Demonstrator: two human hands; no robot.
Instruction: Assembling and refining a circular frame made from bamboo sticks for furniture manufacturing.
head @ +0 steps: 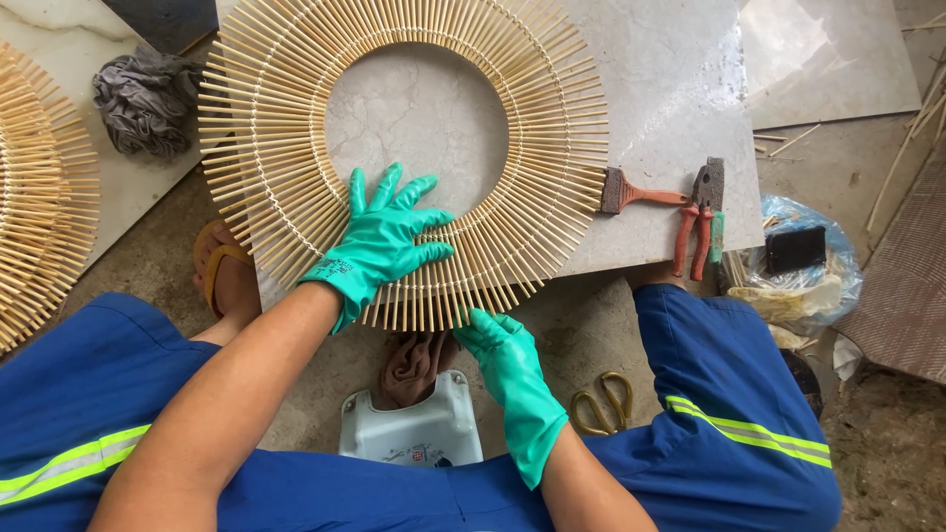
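A large ring of radiating bamboo sticks [552, 128] lies flat on a pale stone slab [680, 89]. My left hand [382, 234], in a green rubber glove, presses flat with spread fingers on the ring's near edge. My right hand [493, 340], also in a green glove, pinches the tips of the sticks at the ring's bottom edge, which overhangs the slab.
A paintbrush with a reddish handle [641, 194] and red-handled pliers [698, 217] lie right of the ring. Scissors [601, 402] rest on the floor by my right leg. Also here: a white plastic container [419, 429], a brown cloth [409, 365], a grey rag [146, 99], another stick ring [34, 187], a plastic bag [803, 261].
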